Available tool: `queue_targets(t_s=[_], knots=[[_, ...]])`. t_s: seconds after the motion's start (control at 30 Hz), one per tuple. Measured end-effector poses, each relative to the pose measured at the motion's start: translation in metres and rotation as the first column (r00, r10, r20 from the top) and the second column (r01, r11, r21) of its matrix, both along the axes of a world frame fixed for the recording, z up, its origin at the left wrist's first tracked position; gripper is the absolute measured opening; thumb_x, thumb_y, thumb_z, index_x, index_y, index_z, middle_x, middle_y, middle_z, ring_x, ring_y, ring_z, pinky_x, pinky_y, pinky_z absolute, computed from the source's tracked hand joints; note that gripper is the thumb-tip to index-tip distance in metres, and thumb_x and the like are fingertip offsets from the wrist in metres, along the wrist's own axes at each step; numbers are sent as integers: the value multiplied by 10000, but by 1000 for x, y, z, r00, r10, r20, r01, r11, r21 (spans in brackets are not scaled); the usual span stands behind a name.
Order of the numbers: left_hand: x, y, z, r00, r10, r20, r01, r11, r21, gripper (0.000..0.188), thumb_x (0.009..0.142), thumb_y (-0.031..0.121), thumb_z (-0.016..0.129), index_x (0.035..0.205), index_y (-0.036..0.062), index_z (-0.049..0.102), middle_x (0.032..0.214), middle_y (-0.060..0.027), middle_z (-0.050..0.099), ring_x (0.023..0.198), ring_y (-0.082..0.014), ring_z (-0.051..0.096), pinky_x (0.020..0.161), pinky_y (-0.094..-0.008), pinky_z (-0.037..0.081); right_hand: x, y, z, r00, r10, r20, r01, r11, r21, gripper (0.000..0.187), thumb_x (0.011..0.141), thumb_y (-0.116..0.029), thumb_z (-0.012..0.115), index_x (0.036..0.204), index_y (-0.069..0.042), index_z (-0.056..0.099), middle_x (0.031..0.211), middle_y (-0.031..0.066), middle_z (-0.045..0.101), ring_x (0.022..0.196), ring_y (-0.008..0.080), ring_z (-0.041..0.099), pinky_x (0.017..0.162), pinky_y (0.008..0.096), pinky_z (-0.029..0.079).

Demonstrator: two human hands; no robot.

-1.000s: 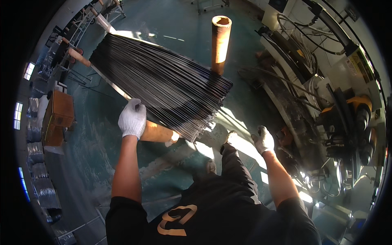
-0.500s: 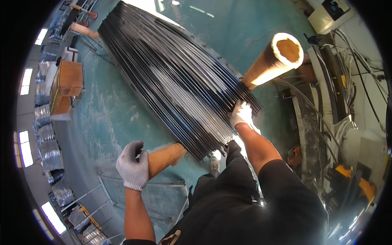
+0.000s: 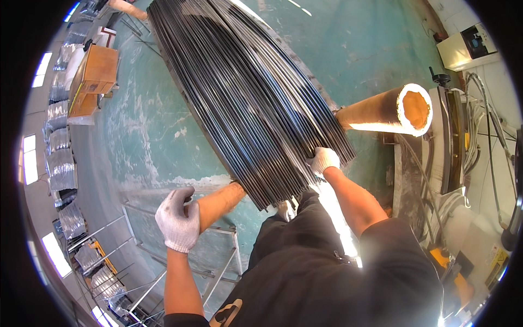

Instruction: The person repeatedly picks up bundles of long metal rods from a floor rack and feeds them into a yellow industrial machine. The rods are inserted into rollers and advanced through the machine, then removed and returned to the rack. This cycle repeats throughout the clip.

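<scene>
A long bundle of thin black rods (image 3: 239, 103) stretches from the upper left to just in front of my legs, the near ends fanned side by side. My right hand (image 3: 326, 159), in a white knitted glove, is closed on rods near their near right end; its fingertips are partly hidden. Left of the bundle, a brown tube (image 3: 224, 203) comes up beside the rods. My left hand (image 3: 178, 220), in a white glove with grey fingers, curls at this tube's upper end and covers it. A second, thick brown tube (image 3: 376, 114) with a hollow, bright-rimmed end stands right of the bundle.
Metal frame rails (image 3: 185, 267) lie below my left hand. Cardboard boxes (image 3: 99, 71) stand at the far left, beside silvery wrapped bundles (image 3: 61, 163). At the right is machinery with hanging cables (image 3: 476, 125). The floor (image 3: 147, 109) is worn green.
The view has shifted, so the bundle and right tube appear lower and farther right. My right hand stays at the near right rod ends; my left stays at the left tube's end.
</scene>
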State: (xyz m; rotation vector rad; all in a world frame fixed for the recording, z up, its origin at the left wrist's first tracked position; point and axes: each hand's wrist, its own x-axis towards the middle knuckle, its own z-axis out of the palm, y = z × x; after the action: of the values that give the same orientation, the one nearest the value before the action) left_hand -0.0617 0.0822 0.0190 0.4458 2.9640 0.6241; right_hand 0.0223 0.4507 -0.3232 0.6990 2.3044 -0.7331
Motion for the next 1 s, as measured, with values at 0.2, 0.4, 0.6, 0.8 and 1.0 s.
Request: queue_targets(t_s=[0.2, 0.4, 0.6, 0.8, 1.0], knots=[[5, -3, 3, 1000, -6, -13, 6, 1000, -13, 261, 859, -5, 726, 1112, 1, 792, 1020, -168, 812, 907, -309, 818, 833, -389, 644, 9, -7, 20, 989, 86, -117, -90, 996, -28, 603, 968, -666, 799, 1099, -79, 839, 1083, 204, 835, 1067, 406, 804, 956, 510, 628], [14, -17, 2, 997, -40, -70, 41, 999, 18, 270, 851, 43, 744, 1116, 51, 793, 1044, -148, 814, 935, -336, 802, 849, -435, 642, 25, -28, 31, 959, -199, -200, 150, 960, -235, 725, 1015, -700, 762, 949, 21, 788, 803, 214, 762, 785, 330, 780, 766, 475, 598], [40, -5, 13, 900, -327, -287, 332, 943, -34, 216, 872, 50, 771, 1085, 44, 798, 1049, -166, 809, 991, -372, 795, 913, -459, 631, 75, -64, 92, 954, -279, -114, 229, 917, -328, 632, 1061, -551, 771, 1174, 71, 769, 893, 198, 776, 829, 261, 762, 802, 465, 600], [132, 32, -82, 884, -353, 307, 36, 705, 708, 186, 985, 66, 786, 1166, 27, 779, 1091, -93, 814, 995, -233, 793, 924, -367, 648, 288, -118, 126, 873, -409, -266, 348, 904, -250, 563, 1073, -469, 736, 1225, 72, 751, 937, 234, 769, 925, 357, 754, 897, 511, 577], [145, 33, -229, 225, -459, 860, -673, 565, 478, 108, 1130, 152, 657, 1083, 101, 739, 980, -12, 739, 850, -194, 737, 810, -370, 610, 586, -197, 191, 848, -521, -102, 530, 822, 206, 640, 1004, -633, 753, 1145, -9, 742, 1059, 238, 779, 1003, 421, 750, 916, 504, 569]])
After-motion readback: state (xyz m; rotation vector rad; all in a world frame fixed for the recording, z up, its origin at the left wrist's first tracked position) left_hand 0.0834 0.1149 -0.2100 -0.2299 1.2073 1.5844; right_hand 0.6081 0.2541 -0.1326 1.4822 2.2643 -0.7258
